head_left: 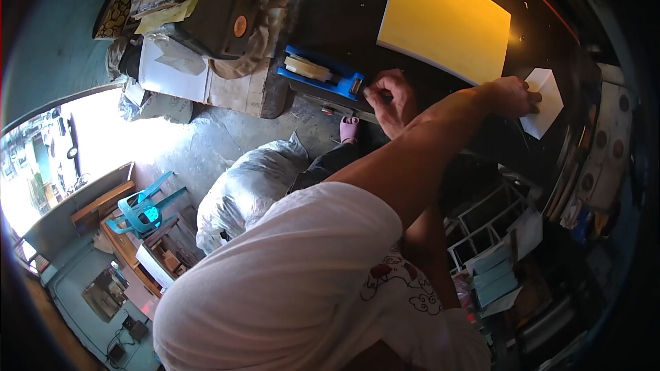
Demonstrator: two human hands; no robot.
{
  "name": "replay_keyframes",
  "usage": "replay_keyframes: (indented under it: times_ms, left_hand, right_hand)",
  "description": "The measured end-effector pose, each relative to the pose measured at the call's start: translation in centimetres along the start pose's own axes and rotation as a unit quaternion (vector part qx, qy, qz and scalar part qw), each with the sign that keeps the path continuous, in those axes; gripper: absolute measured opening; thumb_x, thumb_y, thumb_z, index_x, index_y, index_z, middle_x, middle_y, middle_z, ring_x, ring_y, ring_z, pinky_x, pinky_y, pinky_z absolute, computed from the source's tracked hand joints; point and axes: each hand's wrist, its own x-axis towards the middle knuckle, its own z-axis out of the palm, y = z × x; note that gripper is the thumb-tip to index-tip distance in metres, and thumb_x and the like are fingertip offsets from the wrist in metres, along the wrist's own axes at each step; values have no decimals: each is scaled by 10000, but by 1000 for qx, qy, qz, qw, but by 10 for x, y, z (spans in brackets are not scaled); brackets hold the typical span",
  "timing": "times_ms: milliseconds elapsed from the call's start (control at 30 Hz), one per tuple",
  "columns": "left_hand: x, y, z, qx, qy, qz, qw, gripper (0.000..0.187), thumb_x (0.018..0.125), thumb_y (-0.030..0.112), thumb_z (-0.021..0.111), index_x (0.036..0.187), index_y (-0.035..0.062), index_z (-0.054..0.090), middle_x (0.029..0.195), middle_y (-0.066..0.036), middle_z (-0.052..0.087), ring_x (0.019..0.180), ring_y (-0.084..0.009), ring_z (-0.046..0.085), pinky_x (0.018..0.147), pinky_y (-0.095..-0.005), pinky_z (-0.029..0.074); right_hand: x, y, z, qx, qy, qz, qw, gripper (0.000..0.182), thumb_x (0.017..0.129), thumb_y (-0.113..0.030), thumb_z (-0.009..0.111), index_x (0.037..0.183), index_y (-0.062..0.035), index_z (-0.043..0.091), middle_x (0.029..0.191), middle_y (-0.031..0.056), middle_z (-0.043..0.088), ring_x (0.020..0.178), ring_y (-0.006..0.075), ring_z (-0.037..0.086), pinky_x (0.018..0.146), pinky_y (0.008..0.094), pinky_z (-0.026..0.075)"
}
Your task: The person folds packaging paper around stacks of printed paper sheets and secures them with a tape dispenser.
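My left hand [515,96] reaches across to the right, its fingers closed on the edge of a folded white paper piece [543,103]. Below my left forearm, my right arm passes to the dispenser side. My right hand [393,102] is curled with thumb and fingertips drawn together, just beside the cutter end of a blue tape dispenser [344,86]. What those fingertips hold, if anything, is too small to make out. A pale tape roll [307,68] sits in the dispenser. Above both hands lies a stack of yellow-lit sheets [447,17] on the dark table [330,0].
A dark machine [227,10] and papers stand at the upper left. On the floor are a stuffed plastic bag [247,178] and a teal chair [144,211]. A metal rack [481,220] with papers is at the lower right.
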Motion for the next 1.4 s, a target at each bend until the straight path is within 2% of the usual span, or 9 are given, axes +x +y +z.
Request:
replay_keyframes:
  times_ms: [167, 267, 367, 400, 467, 533, 700, 967, 1400]
  left_hand:
    - [3, -4, 17, 23, -1, 11, 1000, 446, 926, 276, 648, 1372, 276, 632, 1281, -56, 594, 997, -257, 723, 770, -408, 634]
    - [1, -13, 22, 77, -29, 89, 993, 246, 885, 308, 703, 1108, 248, 786, 1487, 74, 568, 1481, -204, 419, 948, -346, 610]
    - [-3, -4, 5, 0, 37, 26, 999, 359, 913, 285, 717, 1270, 250, 736, 1424, -6, 615, 1280, -230, 627, 933, -399, 618]
    - [-2, -4, 6, -14, 49, 25, 998, 375, 915, 284, 721, 1288, 245, 726, 1412, -15, 620, 1223, -243, 655, 920, -408, 620]
    - [-2, -5, 7, -38, 67, 17, 997, 409, 919, 281, 727, 1324, 236, 706, 1387, -34, 631, 1109, -269, 710, 894, -425, 624]
    - [1, -12, 10, -15, 104, 73, 992, 421, 905, 273, 741, 1323, 241, 707, 1370, -30, 642, 1062, -281, 720, 871, -432, 627]
    - [-2, -13, 19, -54, 115, 47, 991, 453, 894, 271, 728, 1343, 234, 690, 1402, -21, 620, 1010, -280, 738, 867, -413, 617]
    - [-4, -12, 16, -56, 78, 14, 995, 561, 819, 215, 814, 1362, 281, 692, 1375, -10, 641, 1066, -269, 717, 906, -420, 611]
    - [-5, -17, 19, -35, 89, 48, 994, 515, 898, 263, 754, 1401, 250, 638, 1374, -34, 619, 991, -276, 740, 830, -399, 620]
  right_hand:
    - [-13, 18, 31, -21, 105, -18, 994, 90, 852, -18, 714, 845, -17, 625, 898, 134, 585, 792, 266, 628, 673, 393, 528]
    - [-42, 47, 32, 47, 49, 42, 997, 143, 975, -189, 623, 1025, -58, 598, 1000, 97, 618, 952, 253, 623, 800, 427, 523]
    - [-70, 67, 13, -27, -18, 44, 999, 232, 947, -182, 674, 1147, -68, 654, 1076, 115, 682, 1077, 287, 662, 892, 446, 532]
    - [-82, 32, -2, -269, -66, 45, 960, 219, 917, -135, 689, 1126, -71, 678, 1036, 118, 688, 1024, 299, 679, 868, 439, 543]
    - [-97, -22, -43, -355, 46, 51, 932, 206, 873, -26, 693, 1072, -75, 716, 942, 114, 690, 889, 307, 695, 796, 418, 560]
    - [-116, -19, -94, -201, 255, 24, 945, 231, 856, 62, 668, 1036, -69, 731, 891, 110, 688, 803, 295, 693, 736, 393, 566]
    - [-108, 38, -227, -304, 396, -77, 863, 262, 868, 87, 705, 1093, -39, 751, 913, 120, 721, 803, 250, 700, 729, 342, 569]
    - [-66, 76, -279, -288, 429, -73, 853, 617, 883, -11, 783, 1438, -70, 519, 849, 85, 742, 694, 213, 697, 679, 324, 579]
    - [-75, 67, -270, -365, 397, -74, 839, 569, 906, -54, 773, 1406, -82, 502, 909, 118, 784, 826, 290, 775, 744, 378, 608]
